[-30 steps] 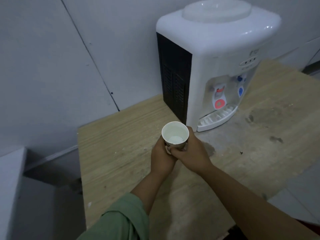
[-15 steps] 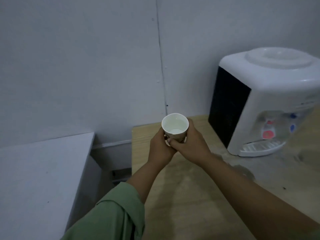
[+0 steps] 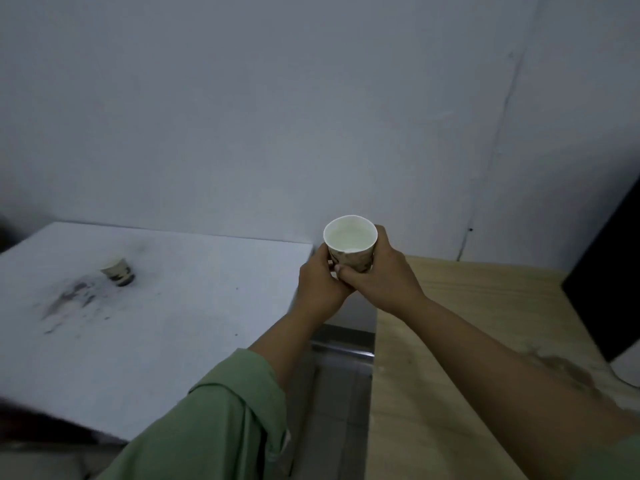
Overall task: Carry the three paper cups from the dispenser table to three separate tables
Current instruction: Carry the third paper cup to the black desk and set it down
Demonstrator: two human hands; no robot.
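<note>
I hold a patterned paper cup [image 3: 350,240] upright with both hands, its white inside showing some liquid. My left hand [image 3: 320,284] wraps its lower left side and my right hand [image 3: 384,277] wraps its right side. The cup hangs over the gap between two tables. A second paper cup [image 3: 117,270] stands on the white table [image 3: 156,323] at the left. The wooden dispenser table [image 3: 467,306] lies to the right, with only the dispenser's dark side [image 3: 609,282] showing at the right edge.
A grey wall runs behind both tables. Between the tables a narrow strip of floor [image 3: 341,393] shows. Dark smudges [image 3: 69,299] mark the white table near the cup. A wet stain [image 3: 561,368] lies on the wooden table.
The view has swung left: the dispenser slid almost out of frame and the white table with its cup came into sight. Both hands still hold the cup, which has moved left off the wooden table.
</note>
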